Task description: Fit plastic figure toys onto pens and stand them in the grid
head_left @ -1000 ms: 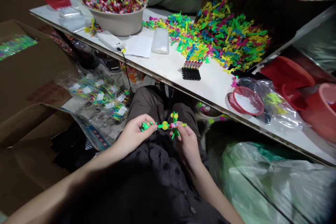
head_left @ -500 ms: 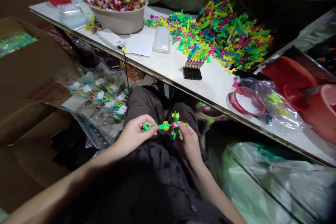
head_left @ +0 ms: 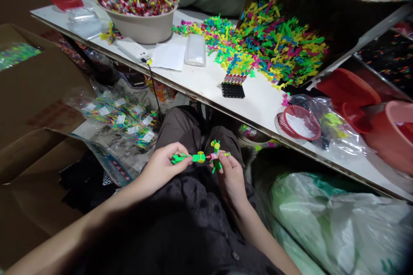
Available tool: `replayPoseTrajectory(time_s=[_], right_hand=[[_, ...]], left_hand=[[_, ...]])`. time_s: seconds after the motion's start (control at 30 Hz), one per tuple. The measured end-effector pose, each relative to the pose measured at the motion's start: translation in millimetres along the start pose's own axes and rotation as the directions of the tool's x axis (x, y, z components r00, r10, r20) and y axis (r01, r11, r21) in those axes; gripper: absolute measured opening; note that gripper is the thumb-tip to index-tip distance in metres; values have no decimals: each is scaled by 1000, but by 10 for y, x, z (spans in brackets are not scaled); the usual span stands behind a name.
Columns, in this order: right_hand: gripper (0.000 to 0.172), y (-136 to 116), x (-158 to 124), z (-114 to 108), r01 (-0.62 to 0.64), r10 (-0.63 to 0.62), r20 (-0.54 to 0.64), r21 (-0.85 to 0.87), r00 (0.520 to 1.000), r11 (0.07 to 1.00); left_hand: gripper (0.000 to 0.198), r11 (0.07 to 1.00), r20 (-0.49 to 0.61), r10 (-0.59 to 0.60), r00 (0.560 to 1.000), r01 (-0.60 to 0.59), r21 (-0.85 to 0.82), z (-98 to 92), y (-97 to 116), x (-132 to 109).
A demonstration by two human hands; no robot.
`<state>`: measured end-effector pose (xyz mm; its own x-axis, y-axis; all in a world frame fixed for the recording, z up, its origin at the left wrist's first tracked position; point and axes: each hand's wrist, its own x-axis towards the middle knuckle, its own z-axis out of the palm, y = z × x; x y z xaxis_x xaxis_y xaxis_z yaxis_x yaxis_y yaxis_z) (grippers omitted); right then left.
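Over my lap, my left hand (head_left: 164, 164) pinches the left end of a small green plastic toy (head_left: 197, 157) with a yellow hub. My right hand (head_left: 229, 174) is closed on its right end, where a green and yellow cross piece (head_left: 215, 154) and a small wrapped candy stick sit. The toy lies level between both hands. On the white table (head_left: 258, 99) beyond lie a heap of coloured plastic toy pieces (head_left: 271, 45), a beige basin of wrapped candies (head_left: 138, 2) and a small black tray (head_left: 233, 90) with several candies standing at its far edge.
A stack of clear bags (head_left: 195, 50), a white device with a cable (head_left: 133, 50) and paper lie on the table. A red basket (head_left: 299, 123) and red tubs (head_left: 374, 107) stand right. Cardboard boxes (head_left: 35, 90) and bagged finished toys (head_left: 119, 116) sit left; plastic sacks (head_left: 322, 219) right.
The toy has been turned slightly between my fingers and now lies flatter. Both hands stay in the same place over my lap. The view has shifted a little.
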<state>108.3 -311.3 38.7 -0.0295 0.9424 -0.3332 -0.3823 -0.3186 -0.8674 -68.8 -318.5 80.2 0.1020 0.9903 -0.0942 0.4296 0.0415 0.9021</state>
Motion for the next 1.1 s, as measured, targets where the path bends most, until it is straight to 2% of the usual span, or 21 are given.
replayPoseTrajectory(time_s=[0.27, 0.47, 0.6, 0.73, 0.83, 0.9, 0.97, 1.1], right_hand=[[24, 16, -24, -9, 107, -111, -15, -183, 994, 977], [19, -63, 6, -43, 207, -198, 59, -313, 978, 927], [17, -115, 19, -49, 215, -190, 101, -391, 977, 895], [18, -69, 12, -57, 224, -195, 111, -408, 974, 885], [17, 2, 13, -79, 199, -192, 59, -401, 980, 894], [16, 42, 17, -98, 188, -186, 45, -405, 982, 895], [17, 64, 19, -115, 184, -182, 45, -411, 982, 893], [19, 80, 15, -128, 180, -185, 28, -415, 982, 892]], left_hand=[[18, 995, 41, 23, 999, -27, 91, -28, 8, -34], [16, 999, 87, 23, 996, -25, 19, 14, -72, 5], [11, 1000, 90, 29, 996, -29, -6, 19, -98, 55], [13, 996, 126, -69, 990, 76, -49, 41, -126, 119], [30, 974, 227, -156, 961, 188, -129, 72, -159, 170], [33, 964, 276, -179, 944, 224, -144, 95, -185, 194], [27, 966, 267, -172, 948, 215, -141, 122, -212, 201], [25, 969, 163, -146, 976, 174, -175, 182, -238, 159]])
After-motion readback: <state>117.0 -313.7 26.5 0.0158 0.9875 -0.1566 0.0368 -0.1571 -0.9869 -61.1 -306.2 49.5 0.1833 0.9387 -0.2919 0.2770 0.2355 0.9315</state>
